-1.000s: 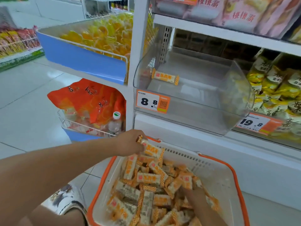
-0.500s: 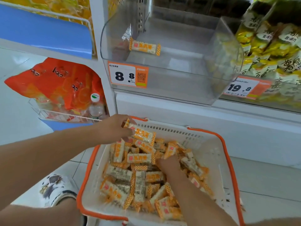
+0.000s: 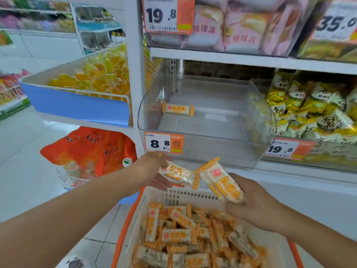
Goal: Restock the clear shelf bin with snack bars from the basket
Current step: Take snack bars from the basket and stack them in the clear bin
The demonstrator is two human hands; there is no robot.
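A clear shelf bin point(image 3: 208, 151) sits on the middle shelf with one snack bar point(image 3: 178, 109) lying at its back left. Below it stands a white basket point(image 3: 125, 225) with an orange rim, holding several orange-and-white wrapped snack bars point(image 3: 179, 235). My left hand point(image 3: 152, 171) holds one bar point(image 3: 178, 174) just below the bin's front wall. My right hand point(image 3: 255, 202) grips one or two more bars point(image 3: 222, 180), tilted upward, above the basket's far edge.
A price tag point(image 3: 163, 143) marked 8.8 hangs on the bin's front left. Yellow snack bags point(image 3: 309, 109) fill the neighbouring bin on the right. A blue-fronted tray of yellow sweets point(image 3: 92, 80) and orange bags point(image 3: 92, 147) are on the left rack. Pink packs point(image 3: 231, 26) sit on the shelf above.
Both hands have come up out of the basket, each holding snack bars, and now sit just under the bin's front. The view has tilted upward.
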